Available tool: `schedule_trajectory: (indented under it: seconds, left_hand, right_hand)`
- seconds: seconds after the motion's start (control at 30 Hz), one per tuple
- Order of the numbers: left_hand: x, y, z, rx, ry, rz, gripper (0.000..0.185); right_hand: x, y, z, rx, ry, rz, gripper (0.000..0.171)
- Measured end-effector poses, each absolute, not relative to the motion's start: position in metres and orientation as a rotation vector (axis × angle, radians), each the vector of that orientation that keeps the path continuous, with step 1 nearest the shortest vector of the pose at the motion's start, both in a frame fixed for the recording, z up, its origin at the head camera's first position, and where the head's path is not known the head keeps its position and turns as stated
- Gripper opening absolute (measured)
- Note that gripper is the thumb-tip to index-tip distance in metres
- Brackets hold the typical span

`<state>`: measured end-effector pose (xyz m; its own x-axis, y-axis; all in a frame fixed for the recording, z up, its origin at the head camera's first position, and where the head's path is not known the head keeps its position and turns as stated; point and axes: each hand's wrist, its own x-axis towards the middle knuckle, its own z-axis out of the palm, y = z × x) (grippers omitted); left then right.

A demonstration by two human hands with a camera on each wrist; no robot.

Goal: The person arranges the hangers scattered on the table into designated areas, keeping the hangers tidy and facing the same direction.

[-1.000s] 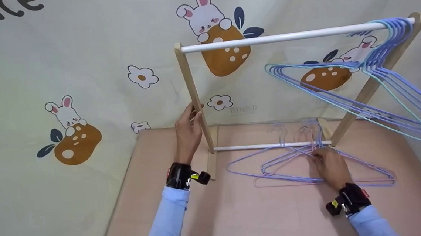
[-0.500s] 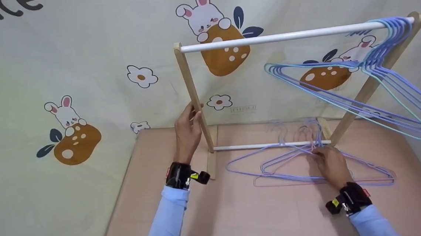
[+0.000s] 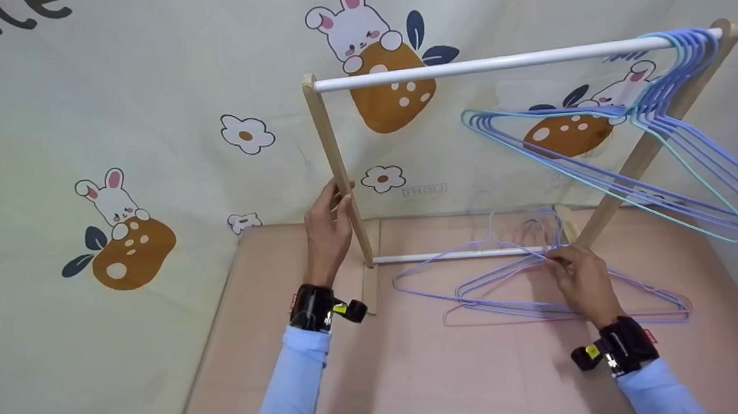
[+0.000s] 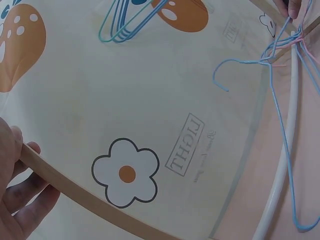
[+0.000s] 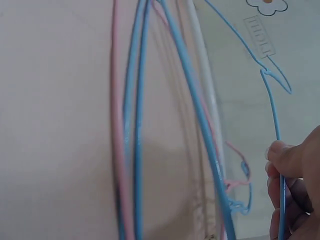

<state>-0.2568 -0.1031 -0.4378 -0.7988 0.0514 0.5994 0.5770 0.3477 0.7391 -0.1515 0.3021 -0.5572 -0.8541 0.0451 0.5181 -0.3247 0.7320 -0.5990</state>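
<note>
Right hand (image 3: 580, 278) pinching blue hanger (image 3: 451, 267) at its neck, left hand (image 3: 328, 229) gripping rack post (image 3: 338, 170)

A bunch of blue hangers (image 3: 663, 147) hangs at the right end of the white top rail (image 3: 495, 64). Behind the pink floor mat (image 3: 419, 372), a cream backdrop (image 3: 142, 119) shows rabbits and flowers.
</note>
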Motion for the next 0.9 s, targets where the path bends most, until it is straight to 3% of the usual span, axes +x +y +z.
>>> schedule_trajectory:
  seconds: [0.23, 0.43, 0.9]
  left_hand:
    - [-0.242, -0.099, -0.419, -0.537, -2.161, -1.467, 0.035]
    - [-0.255, -0.105, -0.437, -0.543, -2.154, -1.463, 0.035]
    - [-0.256, -0.104, -0.436, -0.547, -2.16, -1.399, 0.034]
  right_hand:
    - [-0.153, 0.294, -0.541, 0.242, -2.382, 0.989, 0.014]
    - [-0.154, 0.294, -0.539, 0.255, -2.369, 1.007, 0.015]
    - [-0.153, 0.292, -0.531, 0.313, -2.288, 1.03, 0.015]
